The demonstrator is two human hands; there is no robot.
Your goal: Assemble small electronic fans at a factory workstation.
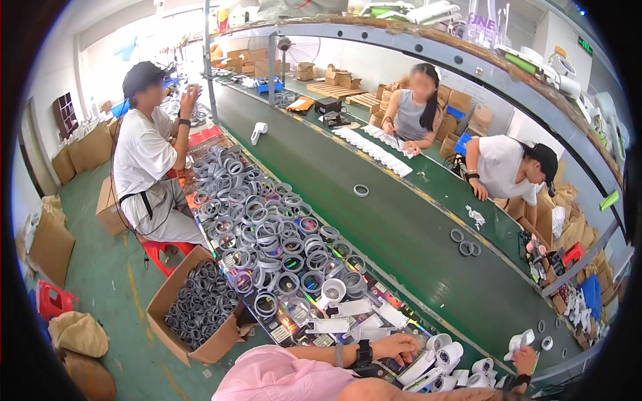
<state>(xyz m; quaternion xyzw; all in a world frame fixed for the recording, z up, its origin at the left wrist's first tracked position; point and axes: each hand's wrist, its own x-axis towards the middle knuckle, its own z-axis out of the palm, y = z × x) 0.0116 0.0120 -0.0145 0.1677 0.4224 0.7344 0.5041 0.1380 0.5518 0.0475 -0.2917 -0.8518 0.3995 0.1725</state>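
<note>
My left hand (396, 348), with a black watch at the wrist, is low over the table with its fingers bent and apart. It is beside a group of white handheld fans (449, 355) with round grille heads, and I see nothing held in it. At the lower right, by the belt's near edge, my right hand (525, 361) grips a white handheld fan (519, 341). Flat white casing pieces (352, 308) lie left of my left hand, close to one upright white fan head (332, 291). Grey rings (267, 230) are heaped along the table beyond.
A cardboard box (167, 337) full of grey rings stands on the floor at left. A green conveyor belt (401, 220) runs past, carrying a few rings and a white fan. One person sits at left; two work across the belt. A shelf (374, 30) hangs overhead.
</note>
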